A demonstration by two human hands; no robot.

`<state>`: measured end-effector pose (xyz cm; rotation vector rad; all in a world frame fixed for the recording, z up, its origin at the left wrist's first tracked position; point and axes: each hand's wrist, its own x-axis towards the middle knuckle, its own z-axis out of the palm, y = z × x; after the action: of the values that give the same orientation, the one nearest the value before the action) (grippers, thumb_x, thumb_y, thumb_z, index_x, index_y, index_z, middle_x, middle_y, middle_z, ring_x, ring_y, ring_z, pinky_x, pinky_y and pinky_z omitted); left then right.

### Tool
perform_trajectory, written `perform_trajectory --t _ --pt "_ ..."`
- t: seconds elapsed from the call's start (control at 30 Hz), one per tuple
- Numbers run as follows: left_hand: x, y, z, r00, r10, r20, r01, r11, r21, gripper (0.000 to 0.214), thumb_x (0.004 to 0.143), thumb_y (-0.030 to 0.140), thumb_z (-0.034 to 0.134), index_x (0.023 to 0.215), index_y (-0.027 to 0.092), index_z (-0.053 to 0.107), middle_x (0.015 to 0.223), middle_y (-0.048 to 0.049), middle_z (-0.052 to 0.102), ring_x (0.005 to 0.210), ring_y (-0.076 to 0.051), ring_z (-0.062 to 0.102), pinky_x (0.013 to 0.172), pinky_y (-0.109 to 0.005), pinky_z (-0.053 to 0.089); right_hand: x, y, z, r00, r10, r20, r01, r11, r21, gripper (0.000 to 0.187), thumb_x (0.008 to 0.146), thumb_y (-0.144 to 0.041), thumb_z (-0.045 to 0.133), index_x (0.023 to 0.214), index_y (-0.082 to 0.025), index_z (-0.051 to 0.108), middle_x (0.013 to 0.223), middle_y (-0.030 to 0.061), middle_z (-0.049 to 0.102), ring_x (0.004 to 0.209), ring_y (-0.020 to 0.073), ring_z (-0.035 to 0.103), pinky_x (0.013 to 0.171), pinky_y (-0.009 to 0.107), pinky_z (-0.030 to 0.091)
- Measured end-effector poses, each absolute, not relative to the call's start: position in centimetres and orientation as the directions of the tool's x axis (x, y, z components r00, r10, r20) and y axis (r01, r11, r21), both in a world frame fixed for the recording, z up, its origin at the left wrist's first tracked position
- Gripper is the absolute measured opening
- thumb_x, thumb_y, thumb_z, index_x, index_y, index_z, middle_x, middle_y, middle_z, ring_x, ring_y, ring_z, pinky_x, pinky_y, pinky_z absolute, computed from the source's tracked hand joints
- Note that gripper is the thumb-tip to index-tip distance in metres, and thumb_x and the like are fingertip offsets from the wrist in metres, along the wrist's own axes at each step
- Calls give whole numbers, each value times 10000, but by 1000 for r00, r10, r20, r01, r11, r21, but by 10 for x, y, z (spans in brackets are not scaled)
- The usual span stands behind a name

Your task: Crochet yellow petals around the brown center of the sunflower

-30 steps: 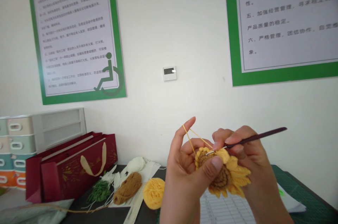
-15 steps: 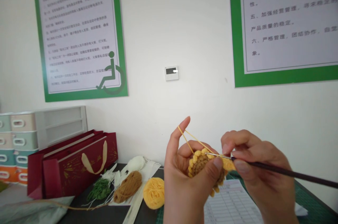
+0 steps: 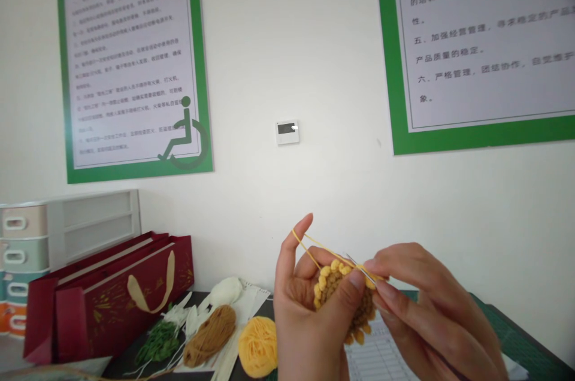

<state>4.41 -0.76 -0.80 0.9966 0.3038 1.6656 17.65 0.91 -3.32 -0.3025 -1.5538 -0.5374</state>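
My left hand [image 3: 309, 303] pinches a round crochet piece [image 3: 335, 288], brown in the middle with yellow bobbles around its rim. Yellow yarn [image 3: 314, 241] runs over my raised left index finger down to the piece's top edge. In my right hand [image 3: 431, 303] is a crochet hook [image 3: 362, 270], its metal tip slanting up and left at the upper right of the piece. The hook's handle is hidden behind the right fingers. Yellow loops lie along the hook by the right fingertips.
On the dark table lie a yellow yarn ball [image 3: 258, 346], a brown skein [image 3: 210, 335], green yarn [image 3: 158, 340] and white yarn [image 3: 227, 291]. Further left stand a red gift bag [image 3: 130, 291] and a drawer unit [image 3: 24, 255]. A printed sheet [image 3: 377, 354] lies beneath my hands.
The right hand has turned, so the hook now points up and left and its dark handle has gone from sight. The view has shifted slightly. My left hand keeps its hold.
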Motion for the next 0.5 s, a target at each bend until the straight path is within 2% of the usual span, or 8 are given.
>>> perform_trajectory --t 0.1,0.13,0.2,0.23,0.3,0.37,0.43,0.5 --pt "43 -9 -8 -25 895 445 -669 -345 658 879 705 113 915 1466 293 514 756 45 661 623 -104 610 607 -203 524 172 6 -36 55 -92 994 587 809 42 348 869 -32 654 1148 -233 709 953 49 758 860 194 694 727 356 624" --pt "42 -10 -8 17 900 436 -676 -311 668 884 703 112 915 1473 277 512 760 37 666 624 -105 610 610 -205 520 172 8 -37 78 -110 991 597 801 42 334 873 -46 662 1145 -233 710 937 44 753 842 192 689 712 351 624" --pt "40 -9 -7 152 901 406 -689 -198 697 892 689 121 919 1478 226 517 775 12 677 631 -111 607 610 -214 506 172 15 -42 77 -215 974 585 800 130 343 861 -25 676 1123 -242 722 926 28 743 809 183 687 696 352 622" --pt "39 -9 -8 220 895 389 -693 -137 707 899 675 130 925 1475 204 523 779 3 674 634 -115 604 615 -223 501 172 19 -43 32 -267 963 552 808 206 335 868 -14 667 1096 -251 732 936 20 730 797 172 685 690 348 617" --pt "37 -7 -8 296 881 369 -705 -59 707 920 650 149 937 1474 199 531 790 1 664 644 -117 597 641 -242 501 170 26 -44 64 -375 925 473 827 303 320 901 -14 618 1100 -234 740 1001 33 709 828 175 684 642 341 601" --pt "36 -6 -7 295 875 385 -718 -63 693 940 646 154 940 1485 240 525 798 11 654 642 -107 588 661 -246 501 168 27 -40 183 -332 925 377 893 246 339 910 -17 590 1158 -210 717 1069 62 684 875 202 684 643 372 592" --pt "36 -7 -6 237 871 431 -708 -149 690 942 659 144 937 1489 295 520 807 25 645 625 -96 582 637 -232 495 166 21 -34 136 -236 962 323 929 182 351 894 -2 582 1168 -191 692 1022 60 679 869 201 684 664 376 600" --pt "36 -9 -5 156 859 487 -669 -271 692 913 681 144 933 1478 331 530 809 34 638 605 -92 580 588 -212 481 168 12 -28 42 -170 985 372 917 143 392 869 32 579 1170 -198 678 988 51 681 869 186 688 687 349 603"
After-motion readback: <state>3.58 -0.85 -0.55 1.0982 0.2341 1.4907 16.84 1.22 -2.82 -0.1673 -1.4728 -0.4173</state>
